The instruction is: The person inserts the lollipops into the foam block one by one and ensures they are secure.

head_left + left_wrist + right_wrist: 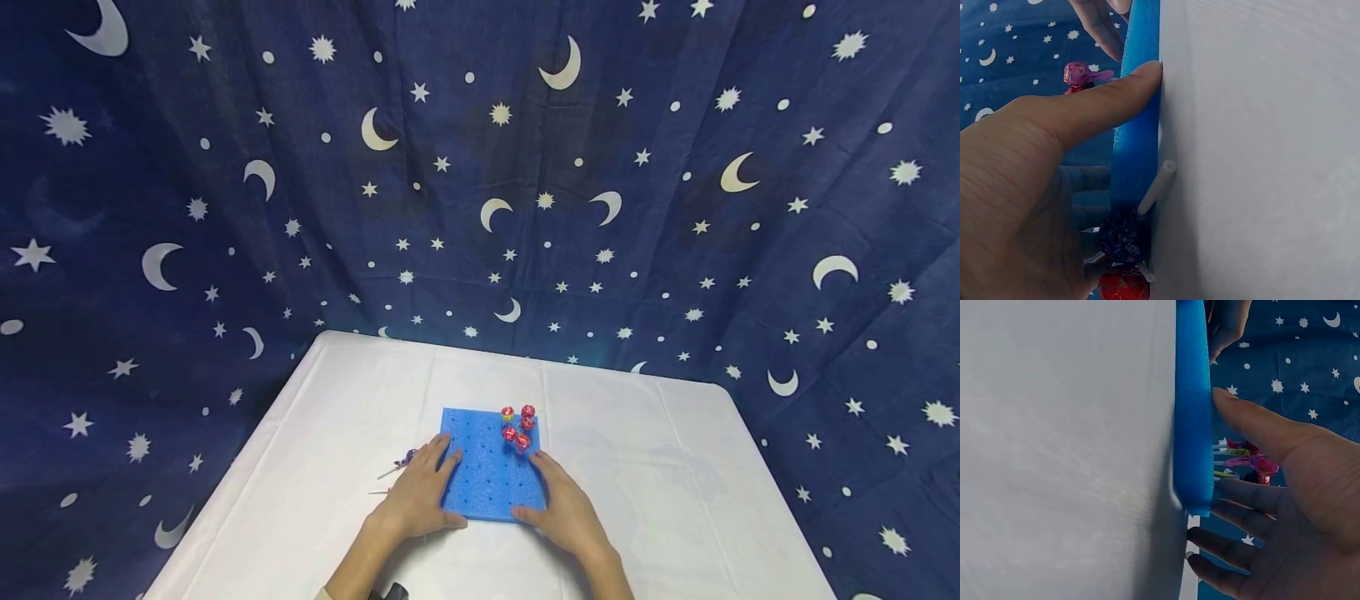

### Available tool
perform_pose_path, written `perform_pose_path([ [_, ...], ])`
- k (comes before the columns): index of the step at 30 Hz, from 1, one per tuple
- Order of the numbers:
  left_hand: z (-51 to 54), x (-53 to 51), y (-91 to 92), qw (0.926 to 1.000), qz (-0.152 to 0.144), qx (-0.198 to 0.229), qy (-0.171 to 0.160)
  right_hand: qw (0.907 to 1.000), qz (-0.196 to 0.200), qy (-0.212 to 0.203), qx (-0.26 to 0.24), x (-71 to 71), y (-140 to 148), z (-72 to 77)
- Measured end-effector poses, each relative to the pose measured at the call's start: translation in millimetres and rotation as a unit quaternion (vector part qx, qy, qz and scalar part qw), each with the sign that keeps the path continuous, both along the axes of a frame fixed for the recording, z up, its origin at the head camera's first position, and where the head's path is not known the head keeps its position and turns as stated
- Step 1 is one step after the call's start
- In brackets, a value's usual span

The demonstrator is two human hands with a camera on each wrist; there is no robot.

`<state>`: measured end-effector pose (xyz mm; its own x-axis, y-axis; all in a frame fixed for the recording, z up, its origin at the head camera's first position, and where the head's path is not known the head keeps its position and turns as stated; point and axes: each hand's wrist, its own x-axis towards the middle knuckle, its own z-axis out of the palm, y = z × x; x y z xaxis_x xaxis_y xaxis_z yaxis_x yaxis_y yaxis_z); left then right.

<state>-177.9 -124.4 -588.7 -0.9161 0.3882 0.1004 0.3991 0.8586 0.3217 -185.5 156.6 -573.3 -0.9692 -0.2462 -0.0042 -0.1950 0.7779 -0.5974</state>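
Observation:
A blue foam board (480,467) (1138,140) (1193,412) with small holes lies flat on the table. My left hand (422,493) (1029,162) is at its left side, thumb touching the near edge and fingers spread along the side. Across from it, my right hand (568,508) (1300,506) is at the right side with extended fingers and the thumb at the near corner. Several red lollipops (522,442) (1264,465) and a yellow one (507,413) stand upright in the board's far right part.
A purple-wrapped lollipop (409,457) (1122,237) lies left of the board by my left hand, with a red one (1124,285) close to it. Under everything is a white-covered table (660,467); a dark blue curtain (450,208) with moons and stars hangs behind.

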Motion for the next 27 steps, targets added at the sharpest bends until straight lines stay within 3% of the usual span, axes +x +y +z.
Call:
perform_pose_path([
  [10,9.9,-1.1,-2.2,0.9995,-0.006,0.001,-0.031,0.9999,-0.004,0.013,-0.007,0.4,1,-8.2],
  [17,18.1,-8.5,-3.8,0.9977,0.002,0.040,-0.054,0.9998,-0.006,0.018,-0.008,1.0,2,-8.0],
  [19,20.1,-10.5,-5.2,0.9978,0.009,0.049,-0.043,0.9998,-0.006,0.020,-0.009,1.0,2,-7.8],
  [22,23.1,-14.5,-9.6,0.9983,0.028,0.051,0.002,0.9997,-0.004,0.022,-0.012,1.3,3,-7.9],
  [25,26.5,-19.6,-19.2,0.9955,0.065,0.047,0.050,0.9996,0.000,0.025,-0.014,1.7,3,-8.0],
  [27,29.7,-22.4,-26.9,0.9925,0.095,0.042,0.065,0.9995,0.001,0.028,-0.013,1.7,4,-8.8],
])
